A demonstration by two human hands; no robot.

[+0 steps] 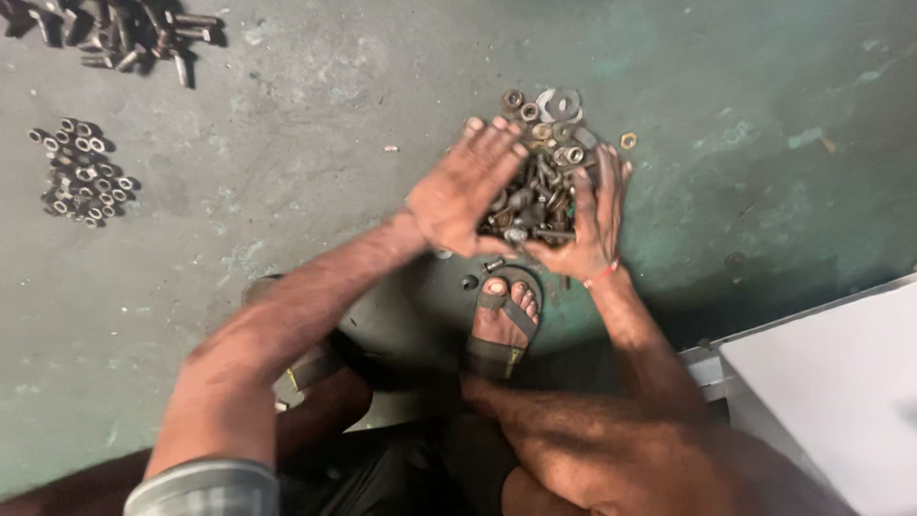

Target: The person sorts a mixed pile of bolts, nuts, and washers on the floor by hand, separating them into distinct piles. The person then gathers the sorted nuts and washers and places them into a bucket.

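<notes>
Both hands (521, 205) cupping mixed hardware pile (546, 158), floor.

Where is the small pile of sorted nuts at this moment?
In the head view, the small pile of nuts lies on the green floor at far left, below the heap of bolts.
</notes>
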